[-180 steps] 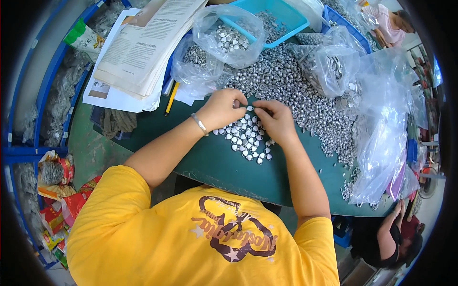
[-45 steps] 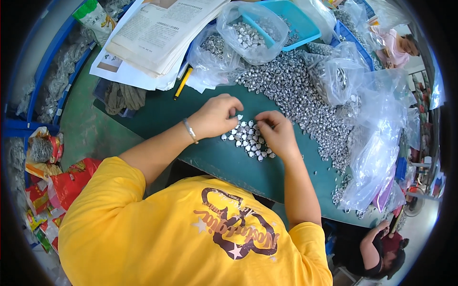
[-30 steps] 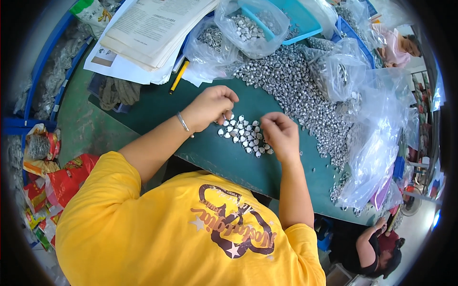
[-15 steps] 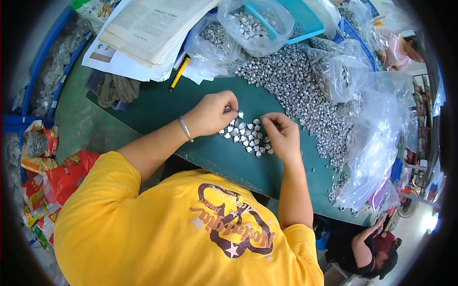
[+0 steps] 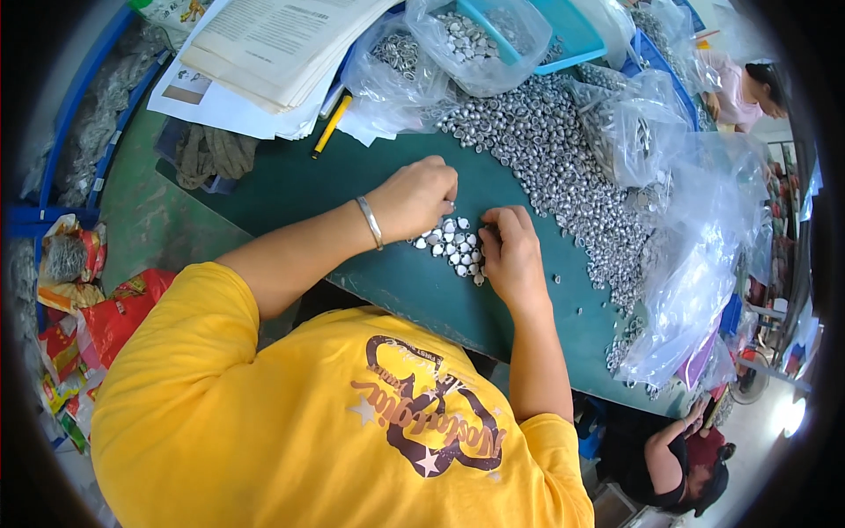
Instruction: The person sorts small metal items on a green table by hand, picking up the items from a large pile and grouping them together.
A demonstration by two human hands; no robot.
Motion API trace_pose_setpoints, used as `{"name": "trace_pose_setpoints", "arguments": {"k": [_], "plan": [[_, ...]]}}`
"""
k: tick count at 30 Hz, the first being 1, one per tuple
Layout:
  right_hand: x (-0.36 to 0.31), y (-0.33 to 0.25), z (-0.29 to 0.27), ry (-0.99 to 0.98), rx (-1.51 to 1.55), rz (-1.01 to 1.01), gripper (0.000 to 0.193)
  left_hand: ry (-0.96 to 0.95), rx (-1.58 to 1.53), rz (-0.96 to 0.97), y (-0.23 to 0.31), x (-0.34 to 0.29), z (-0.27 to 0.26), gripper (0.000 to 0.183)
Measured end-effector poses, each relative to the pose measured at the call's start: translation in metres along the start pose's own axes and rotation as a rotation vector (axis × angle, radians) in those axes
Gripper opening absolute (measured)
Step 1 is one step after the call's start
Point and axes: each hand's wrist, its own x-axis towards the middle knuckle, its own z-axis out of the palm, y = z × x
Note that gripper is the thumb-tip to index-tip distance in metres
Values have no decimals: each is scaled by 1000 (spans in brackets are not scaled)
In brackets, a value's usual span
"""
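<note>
Small silvery-white charm-like metal pieces (image 5: 458, 249), rounded or heart-shaped, lie in a loose cluster on the dark green tabletop (image 5: 299, 198). At the cluster's far left edge is my left hand (image 5: 412, 201), a bangle on its wrist. Its fingers are curled together, with a small glint at their tips; what they hold is too small to name. My right hand (image 5: 515, 257) is at the cluster's right edge. Thumb and forefinger bend toward each other over the pieces, and anything between them is hidden.
A broad heap of small silver metal parts (image 5: 554, 167) spreads beyond my right hand. Clear plastic bags (image 5: 695, 255) lie along the right side. Papers (image 5: 255, 53), a yellow cutter knife (image 5: 331, 126) and grey gloves (image 5: 211, 157) sit at the far left. Two people (image 5: 735, 92) work nearby.
My left hand has moved right and turned its fingertips down to the pieces. My right hand has shifted slightly left and nearer, over the cluster's right edge, where pieces are now covered or closer together.
</note>
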Motion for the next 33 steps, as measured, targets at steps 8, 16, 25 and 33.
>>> {"name": "trace_pose_setpoints", "arguments": {"k": [8, 16, 25, 33], "plan": [[-8, 21, -32, 101, 1618, 518, 13, -16, -741, -274, 4, -5, -14, 10], [-25, 13, -5, 93, 48, 49, 9, 50, 58, 211, 9, -15, 12, 16], [-41, 21, -29, 22, 550, 412, 12, -117, -794, -276, 17, -7, -8, 11], [-51, 14, -21, 89, 460, 303, 9, -74, 53, 143, 12, 2, 15, 9]]}}
